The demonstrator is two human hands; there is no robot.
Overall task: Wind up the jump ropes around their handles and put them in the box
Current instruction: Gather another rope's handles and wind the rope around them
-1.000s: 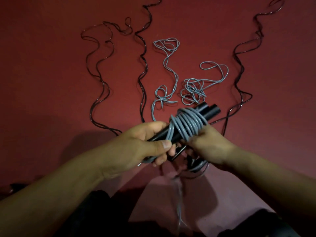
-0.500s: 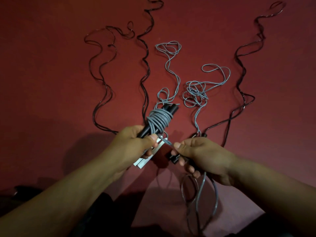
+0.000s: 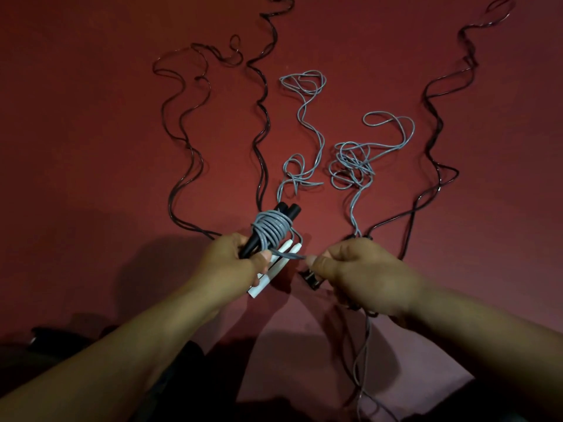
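My left hand (image 3: pixel 236 263) grips a pair of black handles (image 3: pixel 288 210) with grey rope (image 3: pixel 271 228) coiled around them, pointing up and away. From the coil a short taut stretch of grey rope runs right to my right hand (image 3: pixel 362 274), which pinches it. The rest of that rope hangs below my right hand towards me. Two white handles (image 3: pixel 274 266) lie on the red floor just under my left hand. A black handle end (image 3: pixel 312 278) shows under my right hand's fingers.
On the red floor (image 3: pixel 91 147) ahead lie more loose ropes: two grey tangles (image 3: pixel 350 166) in the middle, wavy black ropes on the left (image 3: pixel 182 132) and on the right (image 3: pixel 435 132). My dark-clothed legs fill the bottom edge. No box is in view.
The wound handles have swung from pointing right to pointing away. My right hand left the coil, moved right and now pulls the free rope sideways. The white handles came into sight.
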